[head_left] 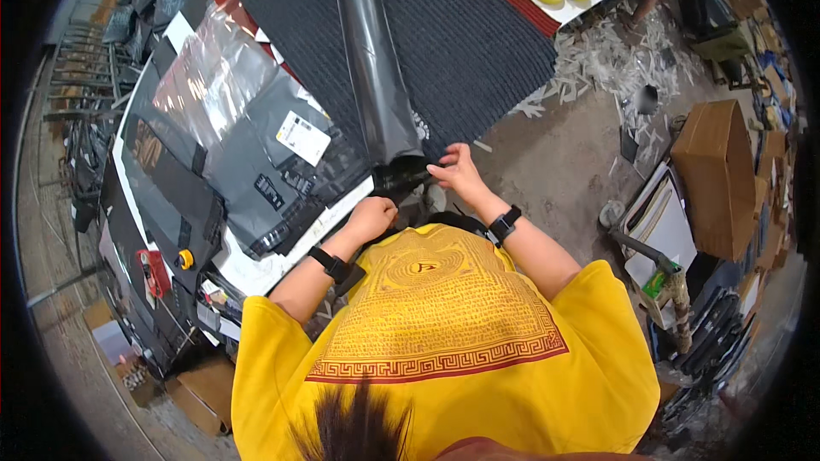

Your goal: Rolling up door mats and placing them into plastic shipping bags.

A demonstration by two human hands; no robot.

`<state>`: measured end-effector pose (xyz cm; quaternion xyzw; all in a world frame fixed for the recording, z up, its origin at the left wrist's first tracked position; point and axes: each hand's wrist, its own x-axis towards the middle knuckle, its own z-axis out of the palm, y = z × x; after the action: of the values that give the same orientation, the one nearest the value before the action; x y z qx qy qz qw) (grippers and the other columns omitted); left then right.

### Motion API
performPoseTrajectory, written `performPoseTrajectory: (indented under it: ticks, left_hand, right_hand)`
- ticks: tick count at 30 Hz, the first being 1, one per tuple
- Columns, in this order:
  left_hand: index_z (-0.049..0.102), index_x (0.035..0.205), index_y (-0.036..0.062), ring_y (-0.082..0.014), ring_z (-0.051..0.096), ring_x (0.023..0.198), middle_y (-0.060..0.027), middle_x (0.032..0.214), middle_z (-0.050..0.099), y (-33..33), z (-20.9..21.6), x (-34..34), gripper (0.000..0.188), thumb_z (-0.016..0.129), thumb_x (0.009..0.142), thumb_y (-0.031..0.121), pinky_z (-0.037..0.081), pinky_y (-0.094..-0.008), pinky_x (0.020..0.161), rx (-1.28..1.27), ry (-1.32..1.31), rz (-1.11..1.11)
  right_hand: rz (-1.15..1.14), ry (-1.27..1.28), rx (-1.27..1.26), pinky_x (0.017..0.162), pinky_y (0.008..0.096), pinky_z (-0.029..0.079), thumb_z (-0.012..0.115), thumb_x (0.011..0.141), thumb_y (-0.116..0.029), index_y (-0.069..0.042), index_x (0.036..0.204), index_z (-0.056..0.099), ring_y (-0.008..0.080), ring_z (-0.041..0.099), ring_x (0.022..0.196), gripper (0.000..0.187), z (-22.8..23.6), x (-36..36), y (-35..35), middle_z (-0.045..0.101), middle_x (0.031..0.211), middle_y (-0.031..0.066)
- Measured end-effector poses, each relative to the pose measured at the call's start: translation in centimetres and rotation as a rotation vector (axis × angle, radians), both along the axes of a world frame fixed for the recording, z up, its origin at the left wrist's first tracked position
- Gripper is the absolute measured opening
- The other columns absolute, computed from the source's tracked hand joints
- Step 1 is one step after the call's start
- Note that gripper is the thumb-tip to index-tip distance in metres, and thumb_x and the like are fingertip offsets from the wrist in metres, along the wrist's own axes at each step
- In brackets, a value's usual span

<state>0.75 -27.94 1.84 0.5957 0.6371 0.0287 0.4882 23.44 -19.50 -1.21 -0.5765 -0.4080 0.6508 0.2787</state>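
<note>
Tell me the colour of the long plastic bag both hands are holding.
Dark grey, glossy plastic bag; the head view shows it best.

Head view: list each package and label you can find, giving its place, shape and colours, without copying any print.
Grey mailer bag: flat, on the table left of the hands.
Shipping label: white rectangle with dark print, stuck on that bag.
Clear plastic bag: shiny, see-through, lying above the mailer.
Cardboard box: brown, on the right.
Long grey plastic roll: its near end by the right hand and left hand.
</note>
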Motion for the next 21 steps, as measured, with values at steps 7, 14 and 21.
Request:
performPoseTrajectory:
  ticks: [7, 14, 21]
  left_hand:
    - [0.065, 0.091, -0.0003, -0.0379, 0.066, 0.083, -0.019, 0.086, 0.067, 0.8, 2.4, 3.3, 0.007, 0.065, 0.087, 0.005, 0.052, -0.0416, 0.071, 0.495, -0.096, 0.14]
    - [0.063, 0.09, 0.0003, -0.0358, 0.066, 0.077, -0.0177, 0.082, 0.064, -0.5, 2.0, 3.3, 0.007, 0.067, 0.087, 0.004, 0.051, -0.039, 0.068, 0.528, -0.051, 0.294]
    - [0.064, 0.091, 0.0023, -0.0361, 0.066, 0.079, -0.0152, 0.087, 0.065, -1.0, 1.9, 2.3, 0.007, 0.068, 0.086, 0.004, 0.052, -0.0407, 0.067, 0.666, -0.09, 0.437]
  right_hand:
    - [0.251, 0.251, -0.223, 0.072, 0.0281, 0.057, 0.073, 0.091, -0.019, 0.0, 0.104, 0.064, 0.0167, 0.07, 0.081, 0.025, -2.3, 0.2, -0.8, 0.071, 0.089, 0.0101]
    - [0.397, -0.173, 0.535, 0.074, 0.0378, 0.055, 0.077, 0.082, -0.021, 0.001, 0.104, 0.062, 0.0256, 0.07, 0.079, 0.035, 4.2, -1.6, -1.6, 0.07, 0.087, 0.0133]
    - [0.552, -0.452, 0.675, 0.068, 0.0403, 0.055, 0.074, 0.085, -0.017, 0.002, 0.088, 0.069, 0.0303, 0.071, 0.075, 0.02, 3.7, -3.5, -0.6, 0.071, 0.078, 0.0133]
